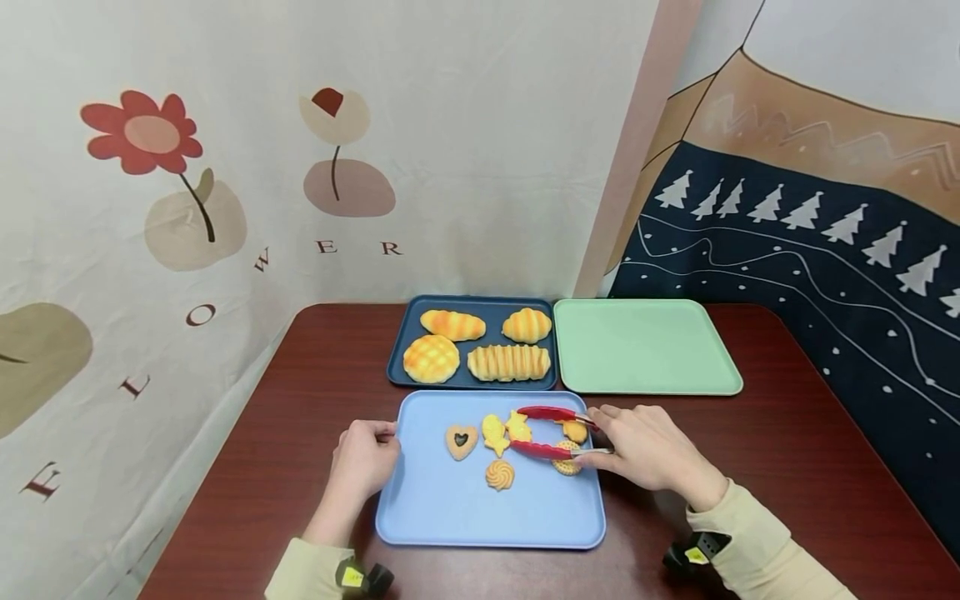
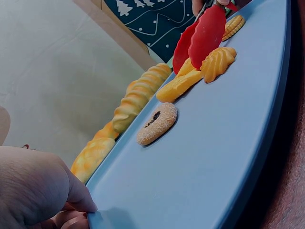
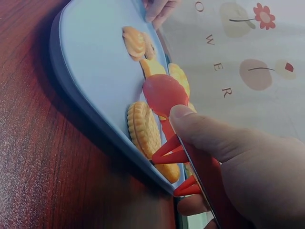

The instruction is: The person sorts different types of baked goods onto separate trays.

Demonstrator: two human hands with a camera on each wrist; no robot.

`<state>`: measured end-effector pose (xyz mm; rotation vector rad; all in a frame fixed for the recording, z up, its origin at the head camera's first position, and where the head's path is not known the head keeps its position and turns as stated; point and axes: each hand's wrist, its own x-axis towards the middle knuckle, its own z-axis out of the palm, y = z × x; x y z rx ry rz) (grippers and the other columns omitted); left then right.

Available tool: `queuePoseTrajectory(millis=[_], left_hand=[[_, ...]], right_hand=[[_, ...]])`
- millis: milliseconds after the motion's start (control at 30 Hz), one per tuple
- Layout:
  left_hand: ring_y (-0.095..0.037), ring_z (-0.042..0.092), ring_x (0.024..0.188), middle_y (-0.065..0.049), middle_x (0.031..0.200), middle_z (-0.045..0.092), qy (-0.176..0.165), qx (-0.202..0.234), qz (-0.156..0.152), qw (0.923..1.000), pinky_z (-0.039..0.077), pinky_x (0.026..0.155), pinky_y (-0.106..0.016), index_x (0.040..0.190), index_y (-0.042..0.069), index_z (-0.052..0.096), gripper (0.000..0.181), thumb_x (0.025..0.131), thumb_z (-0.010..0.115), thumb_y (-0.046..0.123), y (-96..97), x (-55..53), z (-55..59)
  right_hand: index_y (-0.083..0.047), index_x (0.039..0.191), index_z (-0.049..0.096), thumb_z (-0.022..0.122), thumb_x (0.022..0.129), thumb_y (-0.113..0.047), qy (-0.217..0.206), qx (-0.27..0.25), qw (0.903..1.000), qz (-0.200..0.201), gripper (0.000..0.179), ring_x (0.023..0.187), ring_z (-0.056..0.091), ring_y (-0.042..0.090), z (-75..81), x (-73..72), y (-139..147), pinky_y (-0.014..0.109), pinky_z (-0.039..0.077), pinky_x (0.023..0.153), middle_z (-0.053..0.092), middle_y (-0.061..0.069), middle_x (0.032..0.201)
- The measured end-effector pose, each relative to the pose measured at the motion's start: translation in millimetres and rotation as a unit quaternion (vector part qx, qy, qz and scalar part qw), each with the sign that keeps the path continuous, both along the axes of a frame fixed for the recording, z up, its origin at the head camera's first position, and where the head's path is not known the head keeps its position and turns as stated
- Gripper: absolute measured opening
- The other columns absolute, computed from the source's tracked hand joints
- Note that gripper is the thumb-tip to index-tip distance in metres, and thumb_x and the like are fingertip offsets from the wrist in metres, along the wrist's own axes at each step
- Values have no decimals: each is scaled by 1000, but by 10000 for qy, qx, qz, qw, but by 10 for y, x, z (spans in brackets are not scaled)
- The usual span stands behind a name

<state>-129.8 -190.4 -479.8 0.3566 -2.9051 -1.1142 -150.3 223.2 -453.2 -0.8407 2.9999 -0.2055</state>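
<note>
The right hand (image 1: 648,446), at the right of the head view's middle, has its grip clamped on a pair of metal tongs with red spoon-shaped tips (image 1: 542,451). Their two tips stand apart over the upper right of the pale blue rectangular tray (image 1: 431,508), at the lower centre of the frame, with a yellow star-shaped cookie (image 1: 518,427) between their ends; whether the tips touch it I cannot tell.

The left hand (image 1: 363,458), left of centre, pinches the pale blue tray's left rim in its grip, thumb on the edge.

On this tray, a rounded yellow cookie with a pointed lower end (image 1: 494,435) lies just left of the star, and a brown heart-shaped cookie with a dark centre (image 1: 461,442) farther left. A round swirled tan cookie (image 1: 499,475) sits below them. By the right rim, a round cookie with a ridged edge (image 1: 566,468) and a golden-brown cookie (image 1: 575,432) are partly hidden by the tongs.

Above, near the frame's centre, a dark blue tray (image 1: 493,329) bears four golden breads (image 1: 510,363); a mint-green tray (image 1: 645,346) lies to its right. All three trays rest on a dark red-brown wooden counter (image 1: 315,375), before a whitish flower-printed cloth (image 1: 480,167).
</note>
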Motion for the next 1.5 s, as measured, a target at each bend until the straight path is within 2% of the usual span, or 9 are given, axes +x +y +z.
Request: queuePoseTrajectory(millis=[233,467,600,733,833,1033,1500], left_hand=[[-20,65,77,-8,100,77,8,-58,-2,10000,50,62,-39,119,0,79,31,94,63,7,8,-10,1],[-20,63,73,-10,104,78,-52,-100,35,9999,49,60,-37,120,1,79,31,94,64,8,10,-10,3],[-20,64,73,-10,104,78,-35,-76,32,10000,49,61,-38,120,1,80,31,93,64,8,1,-13,-4],[-20,66,77,-10,104,78,2,-69,32,10000,50,63,-39,119,1,80,32,93,64,8,-15,-10,-19],[-19,66,77,-10,103,78,16,-56,11,10000,50,63,-39,119,1,80,32,93,64,8,-16,-12,-16],[-20,64,75,-12,106,78,-7,-28,-2,10000,49,61,-37,119,0,80,31,93,64,7,-8,-17,-12],[-20,63,73,-15,109,77,-56,-17,44,10000,48,60,-36,120,0,79,32,93,63,7,-5,-18,-32]], right_hand=[[-10,128,75,62,87,-82,181,-111,9998,19,83,59,48,7,21,6,45,26,42,55,76,3,116],[-7,130,74,65,89,-78,375,-177,9991,92,82,68,59,10,94,-7,123,33,52,63,76,5,115],[-5,132,73,68,91,-73,296,-203,9994,-16,80,76,66,15,178,-12,169,37,56,69,76,8,118],[-5,134,72,71,90,-70,237,-290,9991,-191,78,74,63,13,247,-29,234,35,53,66,76,8,116],[-6,135,71,70,88,-74,313,-353,9984,-303,82,69,55,7,276,-51,317,31,48,60,76,2,106],[-5,135,71,67,89,-76,395,-440,9974,-419,84,65,51,8,341,-130,508,30,43,57,72,-1,96],[-5,129,72,68,92,-71,488,-399,9961,-624,77,67,51,10,268,-342,886,32,44,59,64,-5,87]])
